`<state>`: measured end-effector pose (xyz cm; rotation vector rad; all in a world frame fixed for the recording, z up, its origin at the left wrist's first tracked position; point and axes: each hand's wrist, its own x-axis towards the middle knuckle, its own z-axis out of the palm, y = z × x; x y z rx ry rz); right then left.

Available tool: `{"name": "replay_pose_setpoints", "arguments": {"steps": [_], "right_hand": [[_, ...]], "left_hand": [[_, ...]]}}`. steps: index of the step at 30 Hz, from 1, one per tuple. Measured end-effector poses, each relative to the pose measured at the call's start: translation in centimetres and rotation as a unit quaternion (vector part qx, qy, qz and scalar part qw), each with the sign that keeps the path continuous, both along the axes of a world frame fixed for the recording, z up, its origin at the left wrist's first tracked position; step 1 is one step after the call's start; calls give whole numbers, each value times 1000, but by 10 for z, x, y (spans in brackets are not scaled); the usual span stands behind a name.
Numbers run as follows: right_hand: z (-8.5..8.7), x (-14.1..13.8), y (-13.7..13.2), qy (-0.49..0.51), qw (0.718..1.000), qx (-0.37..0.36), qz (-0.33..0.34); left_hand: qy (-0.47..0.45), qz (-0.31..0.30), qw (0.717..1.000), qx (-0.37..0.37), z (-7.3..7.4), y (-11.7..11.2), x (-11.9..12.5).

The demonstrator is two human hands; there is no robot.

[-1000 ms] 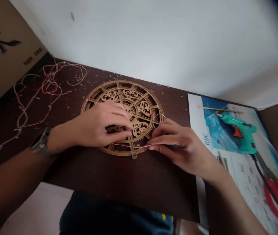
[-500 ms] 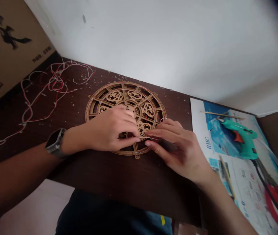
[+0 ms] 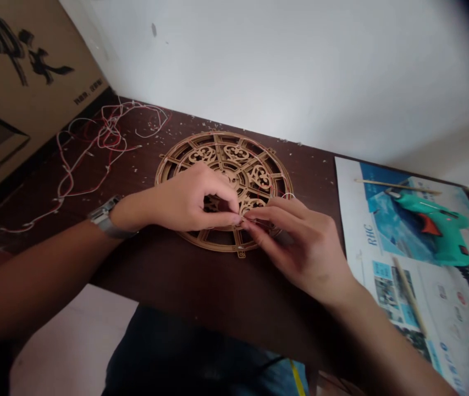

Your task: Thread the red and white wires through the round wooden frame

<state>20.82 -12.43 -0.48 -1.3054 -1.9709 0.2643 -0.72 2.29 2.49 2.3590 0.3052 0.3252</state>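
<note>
Hands closing in: left hand (image 3: 188,201) and right hand (image 3: 300,247) now almost fingertip to fingertip; right fingers (image 3: 267,212) pinching thin wire (image 3: 287,195); left fingers (image 3: 234,219) narrow, hold unclear; fretwork wooden wheel (image 3: 273,165) flat on dark surface (image 3: 308,170) beneath.

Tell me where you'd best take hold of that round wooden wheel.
Probably the outer rim of the wheel, on its left side, coming from above. The wheel lies flat on the table, and that thin rim should take a finger-and-thumb pinch, clear of the left hand and right hand.
</note>
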Motion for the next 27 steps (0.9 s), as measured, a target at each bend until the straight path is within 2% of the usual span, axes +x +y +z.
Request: {"name": "replay_pose_setpoints", "arguments": {"steps": [7, 11, 15, 23, 27], "right_hand": [[-3, -4, 3, -2, 1000, 14, 0], [-6, -3, 5, 4, 999, 39, 2], [-9, -3, 5, -4, 1000, 27, 14], [-9, -6, 3, 4, 999, 1, 35], [-12, -9, 3, 30, 999, 11, 22]], "left_hand": [[4, -10, 1000, -5, 3, 7, -3], [-51, 41, 997, 29, 7, 18, -10], [-85, 83, 991, 54, 7, 24, -16], [-102, 65, 990, 73, 1, 19, -13], [-121, 22, 990, 69, -1, 13, -11]]}}
